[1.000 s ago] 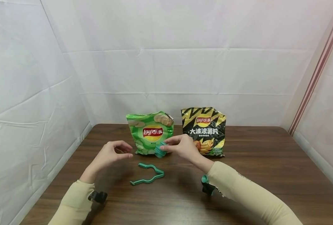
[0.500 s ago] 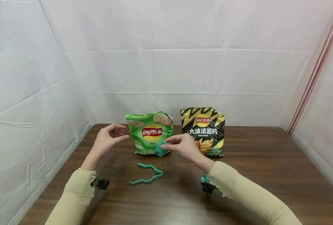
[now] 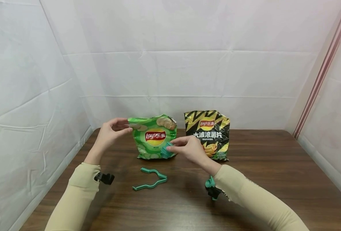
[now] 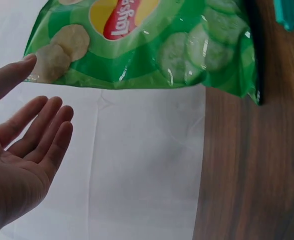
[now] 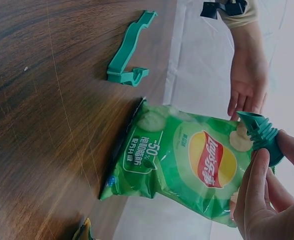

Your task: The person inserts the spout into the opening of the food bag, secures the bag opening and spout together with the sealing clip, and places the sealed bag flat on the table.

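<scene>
My left hand (image 3: 110, 133) is at the upper left corner of a green Lay's chip bag (image 3: 155, 137). Its thumb and fingers are parted around the bag's edge, and the left wrist view shows the fingers (image 4: 42, 127) loosely bent without a grip. Between thumb and fingers, my right hand (image 3: 192, 150) pinches a teal threaded spout (image 5: 261, 134) with a flared mouth. In the head view the spout overlaps the lower right of the green bag. A teal bag clip (image 3: 163, 176), spread in a V, lies on the table in front of that bag.
A black and yellow Lay's bag (image 3: 208, 128) stands upright at the right, partly behind my right hand. Another teal piece (image 3: 210, 183) lies on the wooden table (image 3: 274, 179) by my right wrist. White cloth walls (image 3: 187, 73) enclose the back and sides.
My left hand has risen, then moved right to the green bag's upper left edge. The right hand keeps its pinch on the spout, turning it slightly.
</scene>
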Demonstrator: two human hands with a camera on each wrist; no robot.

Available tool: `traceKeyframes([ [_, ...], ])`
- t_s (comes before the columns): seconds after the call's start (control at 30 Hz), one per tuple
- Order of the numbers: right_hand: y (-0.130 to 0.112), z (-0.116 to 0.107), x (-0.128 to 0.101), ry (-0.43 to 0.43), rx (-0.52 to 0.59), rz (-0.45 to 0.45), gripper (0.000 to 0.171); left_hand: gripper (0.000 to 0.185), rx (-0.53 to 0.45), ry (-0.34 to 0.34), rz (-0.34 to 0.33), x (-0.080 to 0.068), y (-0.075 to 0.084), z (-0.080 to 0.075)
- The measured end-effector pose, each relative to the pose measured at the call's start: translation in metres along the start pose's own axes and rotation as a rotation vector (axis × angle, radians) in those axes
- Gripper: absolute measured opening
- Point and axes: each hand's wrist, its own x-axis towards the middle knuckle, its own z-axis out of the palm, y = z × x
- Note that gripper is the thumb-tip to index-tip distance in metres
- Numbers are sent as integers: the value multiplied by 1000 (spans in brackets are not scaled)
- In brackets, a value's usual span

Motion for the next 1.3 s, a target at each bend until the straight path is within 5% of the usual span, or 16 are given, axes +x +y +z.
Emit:
traceKeyframes([
  [0.4,2,-7,-2,-6,25,-36,28,40,-87,-72,-30,-3,38,-3],
  [0.67,5,-13,-3,-8,4,-39,28,36,-128,-83,-12,7,14,-1],
  [1.03,7,-22,-1,1,18,-12,32,29,-141,-84,16,-6,37,0],
  [1.3,9,-29,3,27,53,-20,33,26,-154,-79,24,0,17,1],
])
